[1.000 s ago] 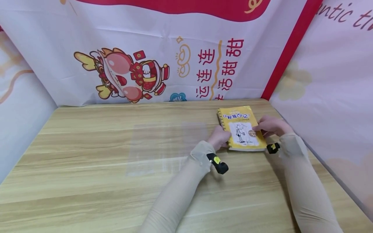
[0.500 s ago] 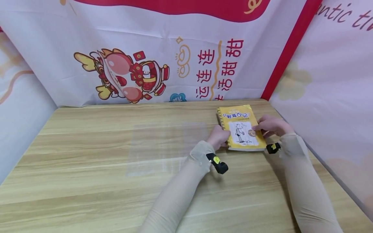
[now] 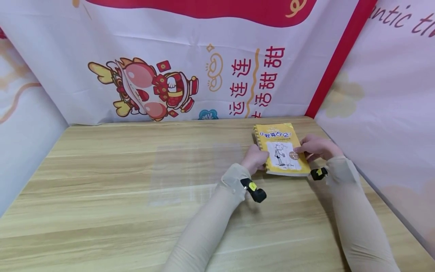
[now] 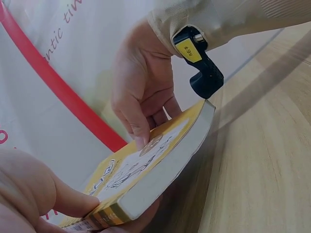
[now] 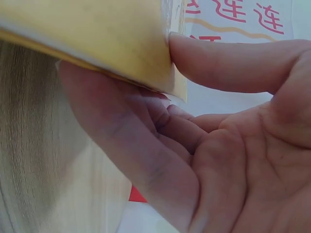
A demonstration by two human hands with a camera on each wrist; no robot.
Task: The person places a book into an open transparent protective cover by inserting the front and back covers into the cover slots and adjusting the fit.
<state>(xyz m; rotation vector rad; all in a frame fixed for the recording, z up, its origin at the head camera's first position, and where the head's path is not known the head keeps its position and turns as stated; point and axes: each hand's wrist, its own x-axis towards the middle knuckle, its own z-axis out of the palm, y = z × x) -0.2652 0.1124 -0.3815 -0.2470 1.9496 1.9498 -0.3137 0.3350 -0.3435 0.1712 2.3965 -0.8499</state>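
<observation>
A yellow paperback book [image 3: 280,155] with a cartoon figure and Chinese title on its cover is held between both hands at the far right of the table. At its spine, my left hand [image 3: 255,158] grips it with the thumb on the cover and fingers beneath. The opposite edge is pinched by my right hand [image 3: 317,146], thumb on top. In the left wrist view the book [image 4: 146,167] is tilted, its front edge raised off the wood. The right wrist view shows the fingers of my right hand [image 5: 209,150] under the cover edge.
A clear plastic sheet or sleeve [image 3: 173,173] lies flat on the wooden table [image 3: 85,223], left of the hands. A printed cloth [image 3: 163,34] hangs along the back edge, and another cloth [image 3: 391,94] borders the right side.
</observation>
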